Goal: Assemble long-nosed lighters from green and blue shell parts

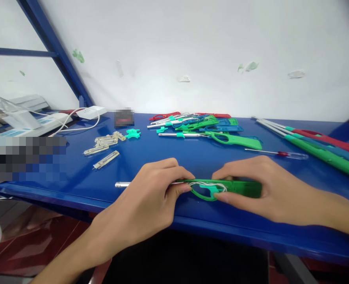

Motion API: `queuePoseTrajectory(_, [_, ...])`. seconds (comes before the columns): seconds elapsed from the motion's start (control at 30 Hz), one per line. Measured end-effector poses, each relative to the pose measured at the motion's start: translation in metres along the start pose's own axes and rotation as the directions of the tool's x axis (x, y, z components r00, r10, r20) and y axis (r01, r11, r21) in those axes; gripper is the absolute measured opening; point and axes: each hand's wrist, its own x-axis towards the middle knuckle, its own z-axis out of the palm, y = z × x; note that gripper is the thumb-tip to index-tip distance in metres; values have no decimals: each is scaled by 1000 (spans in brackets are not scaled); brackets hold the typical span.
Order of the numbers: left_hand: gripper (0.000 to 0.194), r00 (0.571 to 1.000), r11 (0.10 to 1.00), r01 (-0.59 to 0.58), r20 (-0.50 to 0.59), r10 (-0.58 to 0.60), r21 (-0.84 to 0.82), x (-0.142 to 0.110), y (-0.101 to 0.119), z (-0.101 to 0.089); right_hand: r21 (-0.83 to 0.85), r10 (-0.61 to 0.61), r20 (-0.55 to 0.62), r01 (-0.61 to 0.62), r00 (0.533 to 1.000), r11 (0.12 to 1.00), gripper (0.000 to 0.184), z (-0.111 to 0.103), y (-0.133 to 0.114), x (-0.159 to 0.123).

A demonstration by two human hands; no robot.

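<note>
Bracing green plastic casing (248,188), apparently against tipping, left hand (139,197) pinched its tube end; right hand (277,191) pinched casing, thumb touching turquoise plastic piece (212,190).

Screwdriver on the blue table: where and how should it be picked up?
I'd pinch the screwdriver's clear handle across its width, coming from above and the near side. It lies flat, the handle looks thicker than the slim shaft, and the long green tool lies close on the far side.
</note>
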Motion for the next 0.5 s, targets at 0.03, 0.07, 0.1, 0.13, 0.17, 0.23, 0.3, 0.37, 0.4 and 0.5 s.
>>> queuePoseTrajectory(0.03, [26, 1000, 1000, -5, -3, 5, 7, -1, 1, 0, 10, 13, 10, -13, 1000, 1000, 31, 0, 1, 0])
queuePoseTrajectory(0.07, [27, 1000, 1000, -10, -6, 10, 16, -3, 2, 0, 22, 27, 20, -28, 999, 999, 31, -1, 1, -1])
queuePoseTrajectory(0.1, [27, 1000, 1000, -14, -6, 14, 24, -4, 3, -1, 35, 46, 33, -47, 998, 998, 32, -1, 1, -1])
queuePoseTrajectory(0.13, [28, 1000, 999, -14, -4, 14, 32, -5, 5, -1, 48, 65, 49, -67, 997, 997, 32, -1, 1, -1])
queuePoseTrajectory(0.17, [28, 1000, 999, -7, -2, 7, 37, -6, 6, -1, 59, 83, 64, -87, 995, 994, 33, -2, 0, -2])
queuePoseTrajectory(0.23, [29, 1000, 999, 26, -4, -26, 27, -7, 9, -1, 81, 122, 92, -130, 988, 988, 34, -3, -2, -2])
queuePoseTrajectory(0.3, [30, 997, 997, 75, -7, -75, -6, -8, 11, -2, 116, 167, 134, -183, 977, 976, 35, -4, -4, 0])
queuePoseTrajectory(0.37, [29, 992, 991, 128, -2, -128, -43, -8, 13, -2, 166, 201, 190, -233, 961, 958, 37, -6, -7, 1])
queuePoseTrajectory(0.4, [27, 988, 987, 152, 4, -152, -58, -7, 14, -2, 188, 212, 219, -254, 952, 949, 39, -8, -9, 2])
queuePoseTrajectory(0.5, [25, 977, 973, 212, 36, -209, -91, -6, 15, -3, 229, 235, 302, -309, 924, 923, 42, -14, -11, 1])
